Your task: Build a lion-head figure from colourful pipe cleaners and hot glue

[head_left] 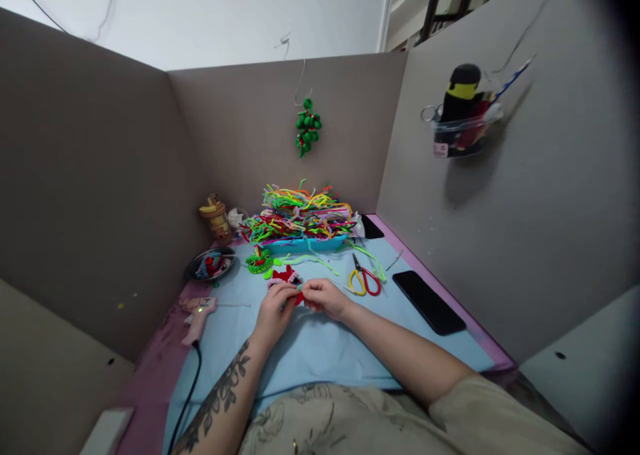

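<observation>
Close together over the blue cloth, my left hand (277,308) and my right hand (323,296) both have their fingers pinched on a red pipe-cleaner figure (285,275). Pale pink or white trim edges its upper part, and a bit of teal shows between the fingertips. The fingers hide most of its lower part. Just behind it lies a green pipe-cleaner figure (259,261) with a red crest. To the right of my hands rest scissors (364,276) with one yellow and one red handle, blades partly spread. Light green pipe cleaners (313,261) lie loose nearby.
A blue tray (305,245) heaped with coloured pipe cleaners stands at the back. On the left are a pink glue gun (200,318), its black cord, and a dark bowl (213,264). A black phone (429,301) lies right. Grey partitions (285,121) enclose the table.
</observation>
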A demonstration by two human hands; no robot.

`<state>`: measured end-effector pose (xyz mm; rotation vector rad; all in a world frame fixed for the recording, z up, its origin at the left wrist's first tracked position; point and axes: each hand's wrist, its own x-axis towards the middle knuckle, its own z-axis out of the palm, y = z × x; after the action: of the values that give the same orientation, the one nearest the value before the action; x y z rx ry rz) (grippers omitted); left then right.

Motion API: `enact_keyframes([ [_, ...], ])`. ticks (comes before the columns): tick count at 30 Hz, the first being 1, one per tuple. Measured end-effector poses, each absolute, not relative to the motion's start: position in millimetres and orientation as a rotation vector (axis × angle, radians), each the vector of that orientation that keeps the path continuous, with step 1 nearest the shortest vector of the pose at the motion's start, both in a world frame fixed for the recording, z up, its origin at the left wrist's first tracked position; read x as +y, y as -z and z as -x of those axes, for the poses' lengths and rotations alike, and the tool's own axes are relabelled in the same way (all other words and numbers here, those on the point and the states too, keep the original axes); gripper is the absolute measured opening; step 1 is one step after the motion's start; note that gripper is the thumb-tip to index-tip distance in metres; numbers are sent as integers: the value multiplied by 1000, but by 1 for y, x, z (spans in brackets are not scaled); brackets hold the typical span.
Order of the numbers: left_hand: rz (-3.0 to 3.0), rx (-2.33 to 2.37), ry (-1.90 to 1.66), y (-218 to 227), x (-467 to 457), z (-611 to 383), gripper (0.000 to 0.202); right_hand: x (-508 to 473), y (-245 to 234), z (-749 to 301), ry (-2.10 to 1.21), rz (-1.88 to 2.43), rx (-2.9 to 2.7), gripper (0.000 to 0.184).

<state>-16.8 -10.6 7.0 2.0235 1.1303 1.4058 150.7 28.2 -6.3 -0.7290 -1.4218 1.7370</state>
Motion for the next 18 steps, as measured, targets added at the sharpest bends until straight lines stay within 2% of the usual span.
enact_keyframes([
  [11,-1876,1221,-1373,-7,-13,13,12,22,-2,-142,-1836,730,-1171,29],
  [18,-1618,1296,-1453,-3,-12,3,15,20,6,-125,-1756,694,-970,33],
])
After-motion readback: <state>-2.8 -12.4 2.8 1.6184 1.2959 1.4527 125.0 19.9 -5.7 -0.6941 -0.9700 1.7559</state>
